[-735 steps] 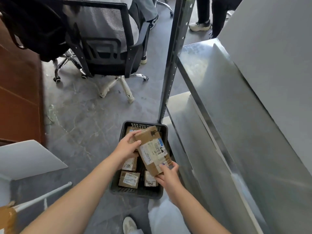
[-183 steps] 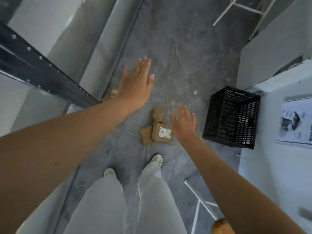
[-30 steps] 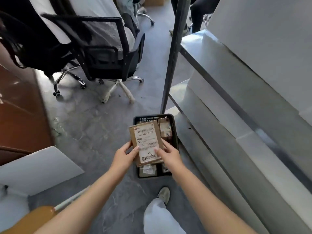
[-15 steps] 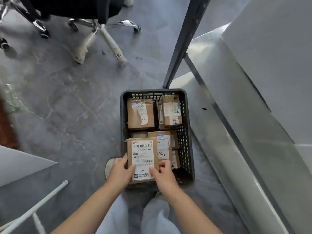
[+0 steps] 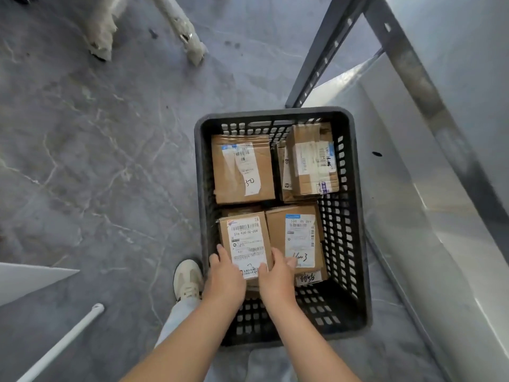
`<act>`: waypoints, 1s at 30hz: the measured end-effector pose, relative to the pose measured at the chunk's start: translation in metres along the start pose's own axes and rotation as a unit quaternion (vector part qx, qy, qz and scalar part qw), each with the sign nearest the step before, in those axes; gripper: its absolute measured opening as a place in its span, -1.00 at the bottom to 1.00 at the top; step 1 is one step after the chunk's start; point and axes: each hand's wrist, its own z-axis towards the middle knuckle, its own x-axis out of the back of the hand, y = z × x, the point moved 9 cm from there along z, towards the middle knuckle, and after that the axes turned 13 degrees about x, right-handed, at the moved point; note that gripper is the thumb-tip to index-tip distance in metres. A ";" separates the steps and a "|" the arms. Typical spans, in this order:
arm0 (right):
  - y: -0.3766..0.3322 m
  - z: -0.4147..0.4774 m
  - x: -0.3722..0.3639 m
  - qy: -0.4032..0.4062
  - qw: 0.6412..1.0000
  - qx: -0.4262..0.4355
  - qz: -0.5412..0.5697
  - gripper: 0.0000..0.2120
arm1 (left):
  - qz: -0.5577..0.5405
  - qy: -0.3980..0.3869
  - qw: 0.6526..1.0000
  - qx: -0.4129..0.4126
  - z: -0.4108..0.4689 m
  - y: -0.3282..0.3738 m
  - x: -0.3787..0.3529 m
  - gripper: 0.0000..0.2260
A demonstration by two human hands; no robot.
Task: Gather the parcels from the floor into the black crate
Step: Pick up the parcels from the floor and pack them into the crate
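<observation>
The black crate (image 5: 345, 244) stands on the grey floor beside a metal shelf. Several brown cardboard parcels with white labels lie inside it. Both hands hold one labelled parcel (image 5: 245, 238) in the crate's near left part. My left hand (image 5: 224, 277) grips its near left edge and my right hand (image 5: 276, 277) grips its near right edge. Next to it lies another parcel (image 5: 296, 235) with a blue-topped label. Two more parcels sit at the far end, one at the left (image 5: 242, 169) and one at the right (image 5: 311, 161).
A dark shelf post (image 5: 325, 51) rises just behind the crate, and steel shelf panels (image 5: 413, 188) run along its right side. White chair legs (image 5: 179, 26) stand at the top left. My shoe (image 5: 187, 279) is just left of the crate. A white rod (image 5: 63, 343) lies lower left.
Both hands have lowered the labelled parcel from above the crate down into its near left part. The camera has tilted further down and closer.
</observation>
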 end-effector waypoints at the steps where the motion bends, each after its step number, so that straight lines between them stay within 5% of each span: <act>1: 0.002 0.003 -0.003 0.005 1.000 -0.004 -0.003 -0.61 | 0.016 0.009 1.000 0.003 0.000 0.006 -0.004 -0.35; 8: 0.010 0.025 -0.031 -0.046 0.999 -0.003 0.010 -0.28 | -0.059 -0.030 0.998 0.013 0.021 0.030 -0.015 -0.27; 14: -0.031 0.018 -0.012 -0.114 0.988 0.074 -0.075 -0.43 | -0.022 -0.081 0.996 -0.022 0.001 0.034 -0.012 -0.44; 18: -0.067 0.003 0.027 -0.093 0.984 0.120 -0.096 -0.52 | -0.052 -0.046 0.993 -0.095 -0.037 0.059 0.014 -0.57; 21: -0.115 -0.016 0.071 -0.070 0.968 0.190 -0.149 -0.51 | -0.018 0.026 0.988 -0.149 -0.079 0.086 0.048 -0.54; 23: -0.159 -0.032 0.103 -0.059 0.946 0.237 -0.214 -0.43 | 0.050 0.175 0.959 -0.217 -0.130 0.110 0.091 -0.50; 24: -0.187 -0.041 0.118 -0.054 0.929 0.266 -0.253 -0.40 | 0.075 0.275 0.918 -0.277 -0.169 0.125 0.117 -0.48; 27: -0.293 -0.093 0.162 -0.007 0.789 0.430 -0.439 -0.32 | 0.112 0.410 0.836 -0.346 -0.269 0.159 0.183 -0.38; 30: -0.389 -0.155 0.224 0.083 0.737 0.478 -0.471 -0.30 | 0.116 0.483 0.794 -0.349 -0.363 0.187 0.267 -0.28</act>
